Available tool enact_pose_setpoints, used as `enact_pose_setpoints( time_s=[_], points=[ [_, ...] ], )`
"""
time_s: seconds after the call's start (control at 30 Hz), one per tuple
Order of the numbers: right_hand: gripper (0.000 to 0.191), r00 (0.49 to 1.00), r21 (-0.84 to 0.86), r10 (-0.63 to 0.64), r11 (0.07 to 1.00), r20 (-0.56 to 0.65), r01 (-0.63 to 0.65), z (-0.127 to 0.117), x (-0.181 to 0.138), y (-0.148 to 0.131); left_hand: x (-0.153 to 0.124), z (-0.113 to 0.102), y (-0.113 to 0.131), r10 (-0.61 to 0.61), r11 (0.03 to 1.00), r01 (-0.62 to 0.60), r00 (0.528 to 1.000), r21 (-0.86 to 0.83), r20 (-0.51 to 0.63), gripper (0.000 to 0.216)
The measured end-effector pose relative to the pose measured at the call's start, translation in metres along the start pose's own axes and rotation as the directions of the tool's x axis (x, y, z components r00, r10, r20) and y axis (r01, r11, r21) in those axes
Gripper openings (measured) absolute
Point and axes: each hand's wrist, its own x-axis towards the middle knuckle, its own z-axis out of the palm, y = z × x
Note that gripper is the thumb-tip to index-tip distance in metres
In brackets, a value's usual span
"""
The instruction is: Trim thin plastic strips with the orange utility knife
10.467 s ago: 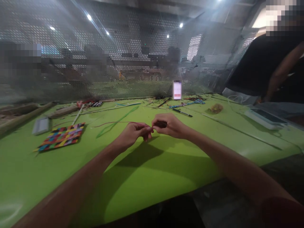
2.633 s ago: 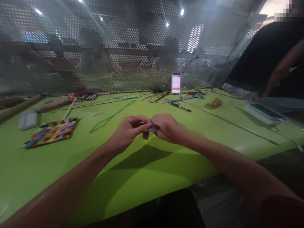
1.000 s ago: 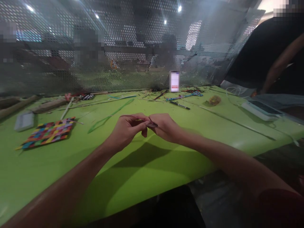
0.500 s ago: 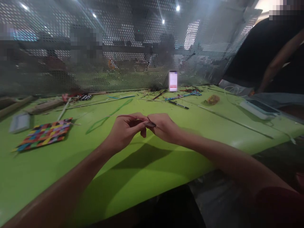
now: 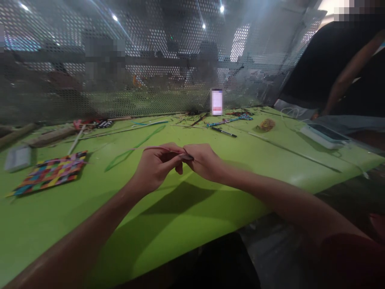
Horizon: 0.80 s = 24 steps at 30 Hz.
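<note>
Above the green table, my left hand [image 5: 153, 166] is closed in a pinch on a thin pink strip [image 5: 156, 148]. The strip runs over the back of the fingers, and its loose end sticks out to the left. My right hand [image 5: 204, 162] is a fist pressed close against the left fingertips. Between the two hands shows a small dark flat piece [image 5: 187, 157], blade-like in shape, reaching from the right fist to the left thumb. Its other end is hidden in the right fist. A looped green strip [image 5: 135, 149] lies on the table behind my left hand.
A colourful woven mat [image 5: 51, 172] and a clear box [image 5: 18, 158] lie left. Behind are a black pen [image 5: 224, 132], a blue patterned braid [image 5: 230, 121] and an upright phone [image 5: 217, 102]. On the right are a long stick [image 5: 296, 152], a phone-topped white block [image 5: 323, 135] and another person's arm [image 5: 351, 74].
More of the pink strip now sticks out left of my left hand. Both hands keep nearly the same pose. The whole view has shifted slightly.
</note>
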Motion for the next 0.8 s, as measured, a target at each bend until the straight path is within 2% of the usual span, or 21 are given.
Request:
enact_pose_setpoints(
  time_s=[0.27,0.5,0.63,0.7,0.8],
  points=[
    [0.022,0.998,-0.028,0.051,0.998,0.031,-0.05,-0.001,0.001,-0.003,0.0,0.0,0.0,-0.029,0.999,0.028,1.0,0.031,0.012,0.014],
    [0.02,0.997,-0.064,-0.014,0.998,0.077,0.019,-0.004,0.003,0.007,0.003,-0.005,-0.005,-0.112,0.993,0.109,0.992,0.047,0.055,0.011],
    [0.013,0.998,-0.113,-0.017,0.994,-0.053,0.01,-0.012,0.008,0.017,0.007,-0.01,-0.017,-0.164,0.985,0.166,0.986,-0.045,0.036,0.015],
    [0.012,0.993,-0.03,-0.061,0.998,-0.102,0.059,-0.017,0.011,0.02,0.008,-0.011,-0.023,-0.186,0.977,0.188,0.982,-0.097,0.029,0.018],
    [0.011,0.984,0.081,-0.144,0.985,-0.107,0.153,-0.023,0.014,0.022,0.01,-0.011,-0.025,-0.242,0.955,0.244,0.97,-0.167,0.033,0.023]
  ],
)
